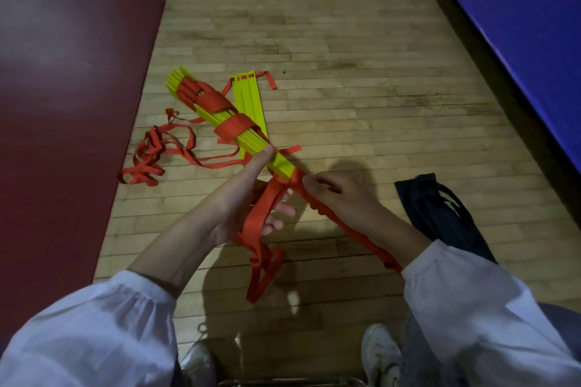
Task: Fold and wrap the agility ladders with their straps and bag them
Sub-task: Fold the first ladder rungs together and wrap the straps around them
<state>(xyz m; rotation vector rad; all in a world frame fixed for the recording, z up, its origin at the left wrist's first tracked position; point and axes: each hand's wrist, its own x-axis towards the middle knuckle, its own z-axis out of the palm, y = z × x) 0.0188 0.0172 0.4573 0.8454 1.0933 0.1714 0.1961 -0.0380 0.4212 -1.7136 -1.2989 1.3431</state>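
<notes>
A stack of yellow ladder rungs (pixel 251 143) is held above the wooden floor, with orange strap wound round it in two places. My left hand (pixel 242 198) grips the near part of the stack, thumb on top and fingers underneath. My right hand (pixel 339 198) pinches the orange strap (pixel 355 229) at the stack's near end; the strap runs back under my right wrist. More strap loops (pixel 264 248) hang down between my hands. A second, flat set of yellow rungs (pixel 250 100) lies on the floor behind. A dark bag (pixel 440 217) lies at right.
Loose orange strap (pixel 154 154) lies tangled on the floor at left, at the edge of a dark red floor area (pixel 63 104). A blue mat (pixel 518 25) runs along the right. My two white shoes (pixel 377 352) show at the bottom.
</notes>
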